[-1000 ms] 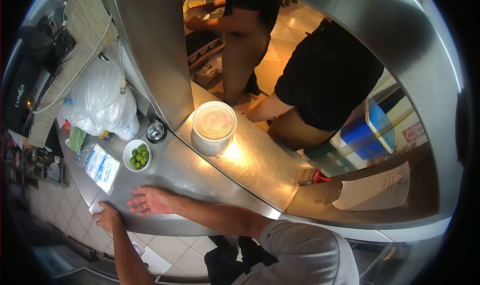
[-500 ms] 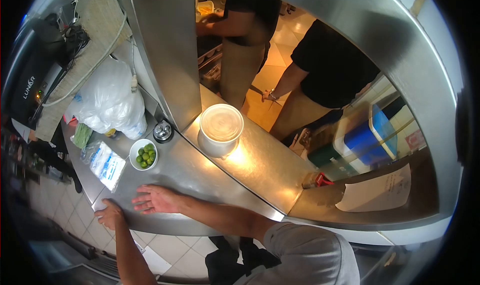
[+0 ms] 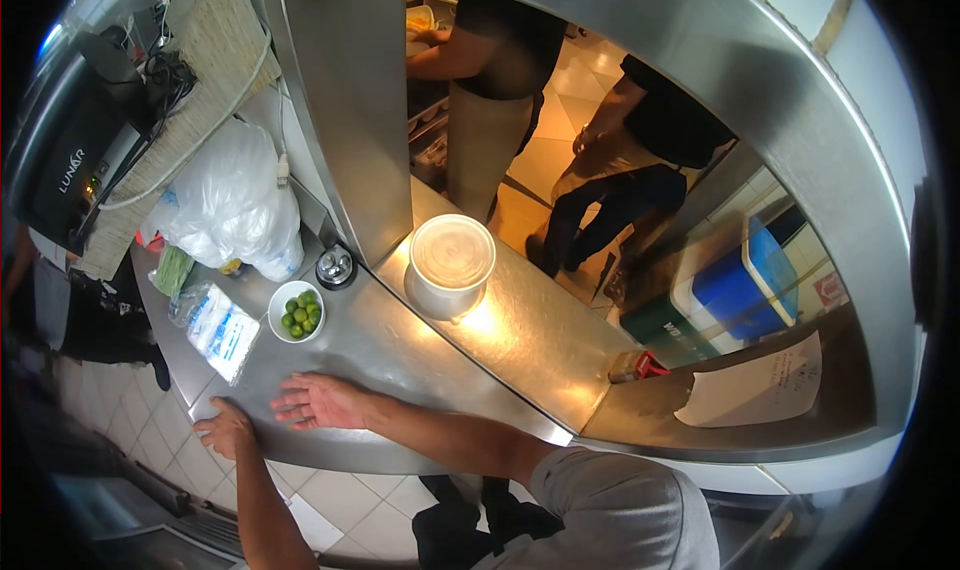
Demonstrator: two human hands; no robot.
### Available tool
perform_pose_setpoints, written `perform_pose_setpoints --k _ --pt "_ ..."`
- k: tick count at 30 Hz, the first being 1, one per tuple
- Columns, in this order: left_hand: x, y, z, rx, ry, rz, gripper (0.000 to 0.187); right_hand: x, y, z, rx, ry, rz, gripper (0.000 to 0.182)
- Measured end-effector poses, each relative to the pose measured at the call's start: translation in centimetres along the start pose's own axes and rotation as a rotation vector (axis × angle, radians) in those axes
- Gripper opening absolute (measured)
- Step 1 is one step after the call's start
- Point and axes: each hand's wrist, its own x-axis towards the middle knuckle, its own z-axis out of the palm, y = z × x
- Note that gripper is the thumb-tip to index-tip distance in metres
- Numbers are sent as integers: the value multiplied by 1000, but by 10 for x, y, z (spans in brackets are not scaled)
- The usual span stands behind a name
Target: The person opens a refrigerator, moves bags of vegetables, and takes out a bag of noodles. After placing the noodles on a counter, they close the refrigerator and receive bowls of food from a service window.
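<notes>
Steel counter under both flat hands, tiled kitchen floor beyond.

Likely a restaurant kitchen pass: a steel serving counter, a service bell, a bowl of limes, and staff working behind the hatch.

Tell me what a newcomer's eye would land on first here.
The lidded white container glows under warm light on the steel pass ledge, mid-frame. Below it, the right hand lies flat and open on the counter, the left hand grips the counter's near edge, and a small white bowl of limes sits just above them. Through the window stand two people in dark tops.
</notes>
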Motion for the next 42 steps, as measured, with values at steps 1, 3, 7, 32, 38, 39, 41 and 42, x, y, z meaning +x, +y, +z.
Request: perform_pose_setpoints --k 1,3,7,32,38,39,41,42 --pt "0 0 1 18 -7 12 96 -1 -1 3 9 42 -9 63" --pt "5 -4 10 44 -3 30 95 0 -1 -1 -1 10 2 61" --pt "-3 2 -2 -19 10 -15 93 -3 -1 5 6 67 -8 57" --pt "4 2 5 -47 16 -117 97 3 3 -4 -11 24 -24 67" --pt "1 5 -1 -6 2 -122 96 5 3 -7 -4 4 6 70" --pt "2 4 -1 -23 -14 -124 96 4 2 -6 6 23 -8 69" --pt "4 2 3 -37 -29 -126 96 3 2 -4 17 42 -22 69" --pt "7 0 8 -24 -9 -93 97 3 2 -4 16 27 -26 69"
